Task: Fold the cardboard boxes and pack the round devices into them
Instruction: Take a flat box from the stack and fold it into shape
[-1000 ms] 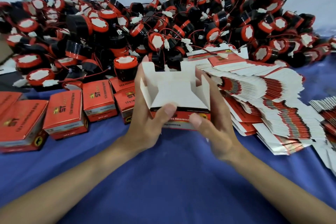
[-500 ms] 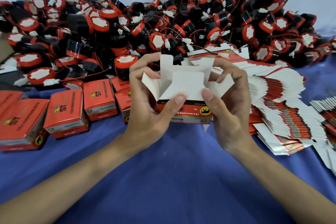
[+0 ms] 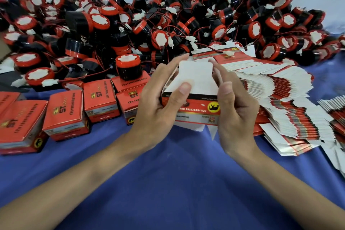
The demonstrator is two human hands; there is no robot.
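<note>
I hold a red cardboard box (image 3: 197, 107) upside down above the blue cloth, its white flap (image 3: 196, 74) folded over the open end. My left hand (image 3: 158, 106) grips its left side with the thumb pressing on the flap. My right hand (image 3: 233, 106) grips its right side, thumb at the flap's right edge. A large heap of round black-and-red devices (image 3: 168, 24) with wires fills the back of the table. One round device (image 3: 127, 67) stands upright on a folded box just left of my hands.
Several folded red boxes (image 3: 65, 114) stand in a row at the left. A long fanned stack of flat unfolded boxes (image 3: 280, 99) lies to the right of my hands, with more flat boxes (image 3: 334, 110) at the far right. The blue cloth (image 3: 168, 183) covers the table.
The side flaps that stood open have been tucked in and the large white flap is folded down over them. My hands and the box dropped slightly toward me.
</note>
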